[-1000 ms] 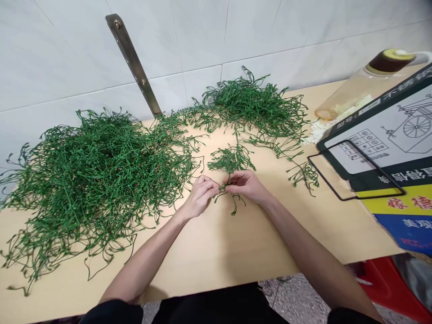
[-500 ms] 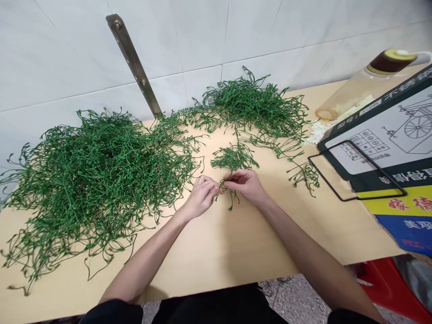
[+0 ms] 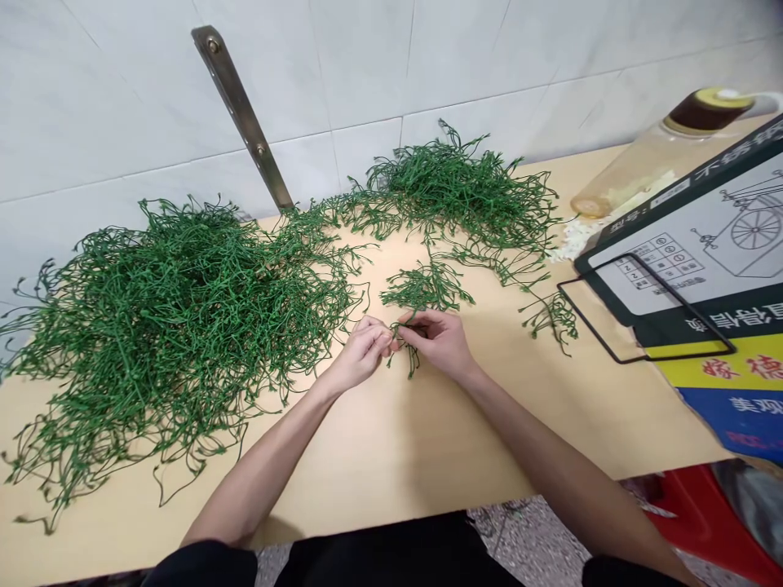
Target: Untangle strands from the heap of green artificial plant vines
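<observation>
My left hand (image 3: pixel 365 352) is closed, its thumb and fingers pinching the end of some thin green strands with small knobbed tips. Close beside it, my right hand (image 3: pixel 441 340) pinches the same green strands (image 3: pixel 412 359), whose loose ends hang below the fingers. Just beyond my hands a small bunch of green strands (image 3: pixel 423 287) lies on the table. A large tangled heap of green strands (image 3: pixel 183 310) spreads to the left of my left hand. Exactly how the strands pass between my fingertips is hidden.
A second heap of strands (image 3: pixel 462 191) lies against the tiled wall. A few strands (image 3: pixel 552 318) lie apart at the right, near a printed cardboard box (image 3: pixel 679 261) with a black wire handle. Behind it leans a clear bottle (image 3: pixel 648 163). A metal strip (image 3: pixel 245 122) rises at the back.
My right hand has moved slightly left, closer to my left hand, and the hanging strand ends have shifted left with it. My left hand stays almost in place, still pinching.
</observation>
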Tool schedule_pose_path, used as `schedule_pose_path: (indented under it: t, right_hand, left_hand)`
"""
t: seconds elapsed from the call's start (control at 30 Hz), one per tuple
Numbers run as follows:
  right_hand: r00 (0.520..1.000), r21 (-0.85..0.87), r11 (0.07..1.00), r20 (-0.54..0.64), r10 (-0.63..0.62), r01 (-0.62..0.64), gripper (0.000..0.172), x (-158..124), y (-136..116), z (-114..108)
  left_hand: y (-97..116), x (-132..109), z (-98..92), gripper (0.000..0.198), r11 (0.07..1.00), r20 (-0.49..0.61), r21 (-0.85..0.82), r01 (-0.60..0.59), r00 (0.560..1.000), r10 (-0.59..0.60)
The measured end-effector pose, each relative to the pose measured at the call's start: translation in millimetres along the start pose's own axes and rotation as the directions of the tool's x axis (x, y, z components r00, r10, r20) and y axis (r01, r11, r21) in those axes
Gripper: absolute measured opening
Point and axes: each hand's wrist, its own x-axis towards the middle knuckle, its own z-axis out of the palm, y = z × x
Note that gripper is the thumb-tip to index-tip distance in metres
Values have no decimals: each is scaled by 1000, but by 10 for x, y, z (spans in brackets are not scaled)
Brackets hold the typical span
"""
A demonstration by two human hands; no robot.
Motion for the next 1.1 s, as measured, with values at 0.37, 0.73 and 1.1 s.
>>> schedule_pose_path:
  t: [0.37,0.73,1.1]
  right_hand:
    - [992,16,1000,-121,20,-18,33,148,-12,-164]
    - [988,182,971,31,150,-153,17,158,-98,-247]
    - [990,77,991,88,106,-113,20,147,-113,-246]
  left_hand:
    - [27,-8,51,38,967,-347,-250,39,929,-127]
    - [-24,-16,123,17,995,-741,43,88,671,-28]
    - [97,-59,113,22,907,-486,300,-296,771,413]
